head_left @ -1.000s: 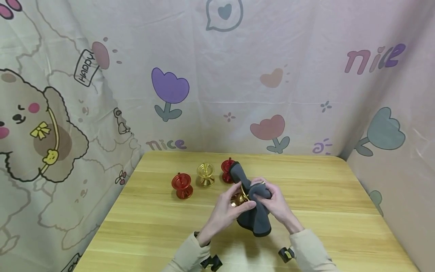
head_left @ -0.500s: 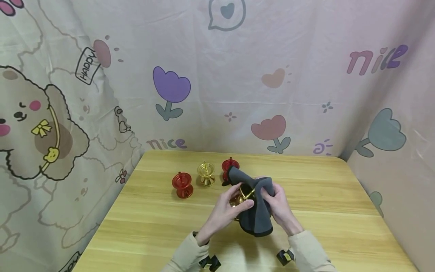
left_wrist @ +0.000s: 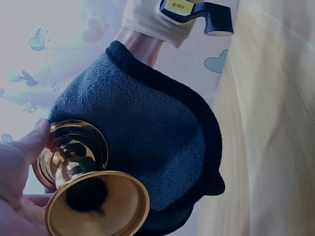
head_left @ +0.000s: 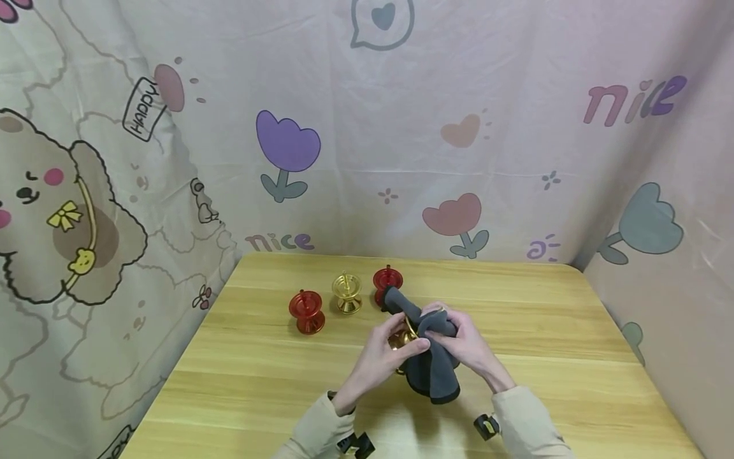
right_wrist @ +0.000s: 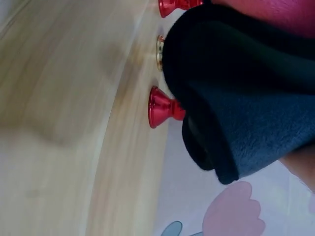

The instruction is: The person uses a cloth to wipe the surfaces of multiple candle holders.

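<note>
Bunched tighter now, the grey cloth is gripped by the right hand; left hand holds the gold cup.

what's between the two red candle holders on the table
A gold holder stands between the left red holder and the right red holder, seen in the head view.

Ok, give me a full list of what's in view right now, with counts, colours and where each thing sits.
Gold candle holder: 1, shiny gold, held in the left hand above the table.
Grey cloth: 1, dark grey, draped over the held holder, gripped by the right hand.
Red holders: 2, red, one at the left of the row, one at the right behind the cloth.
Gold holder on the table: 1, gold, between the red ones.
Table: 1, light wood.
Backdrop sheet: 1, pale pink, cartoon prints, behind and beside the table.
Left hand: holds the gold candle holder.
Right hand: pinches the grey cloth.
</note>
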{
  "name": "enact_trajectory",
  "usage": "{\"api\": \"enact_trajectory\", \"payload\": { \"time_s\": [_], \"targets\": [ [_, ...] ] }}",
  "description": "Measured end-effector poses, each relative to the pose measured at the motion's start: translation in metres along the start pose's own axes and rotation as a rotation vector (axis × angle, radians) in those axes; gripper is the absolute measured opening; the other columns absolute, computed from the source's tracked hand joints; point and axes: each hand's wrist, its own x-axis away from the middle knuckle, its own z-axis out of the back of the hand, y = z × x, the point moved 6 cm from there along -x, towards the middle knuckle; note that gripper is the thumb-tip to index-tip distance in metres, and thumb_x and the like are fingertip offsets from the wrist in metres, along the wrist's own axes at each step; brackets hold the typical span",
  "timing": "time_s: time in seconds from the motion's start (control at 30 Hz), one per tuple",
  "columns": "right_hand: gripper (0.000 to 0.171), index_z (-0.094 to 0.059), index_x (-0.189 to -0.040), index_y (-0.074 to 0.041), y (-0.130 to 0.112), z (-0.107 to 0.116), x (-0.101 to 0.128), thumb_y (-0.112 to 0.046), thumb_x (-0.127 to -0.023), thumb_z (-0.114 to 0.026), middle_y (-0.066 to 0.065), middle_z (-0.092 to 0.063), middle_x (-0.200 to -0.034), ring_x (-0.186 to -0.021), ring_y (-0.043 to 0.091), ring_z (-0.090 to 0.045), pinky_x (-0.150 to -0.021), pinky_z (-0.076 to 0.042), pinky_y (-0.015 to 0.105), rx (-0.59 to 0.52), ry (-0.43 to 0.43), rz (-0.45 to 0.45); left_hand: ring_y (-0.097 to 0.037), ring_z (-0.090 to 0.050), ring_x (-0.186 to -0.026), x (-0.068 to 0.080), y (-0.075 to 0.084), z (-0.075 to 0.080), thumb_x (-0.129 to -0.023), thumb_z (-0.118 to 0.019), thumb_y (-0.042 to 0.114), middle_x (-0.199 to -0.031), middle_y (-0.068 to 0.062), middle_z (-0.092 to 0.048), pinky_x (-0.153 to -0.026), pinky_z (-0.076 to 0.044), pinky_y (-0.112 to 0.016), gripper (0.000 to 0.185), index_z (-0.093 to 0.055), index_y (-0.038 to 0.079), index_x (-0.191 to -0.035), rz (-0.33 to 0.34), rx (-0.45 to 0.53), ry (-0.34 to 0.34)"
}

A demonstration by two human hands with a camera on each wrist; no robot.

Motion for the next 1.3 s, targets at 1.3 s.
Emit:
{"api": "enact_trajectory", "payload": {
  "time_s": [1.3],
  "targets": [
    [0.024,-0.07,-0.115,-0.001,-0.044,-0.022,0.015,-0.017,-0.097,-0.065,0.017,-0.071,-0.111,-0.101,0.03,-0.069,-0.107,-0.048,0.016,0.475,0.107,0.595,-0.007,-0.063,-0.081,0.004,-0.009,0.018,-0.096,-0.069,0.028,-0.1,-0.022,-0.073,-0.072,-0.052,-0.02,0.061,-0.04,-0.001,-0.141,0.131,0.122,0.138]
  ]
}}
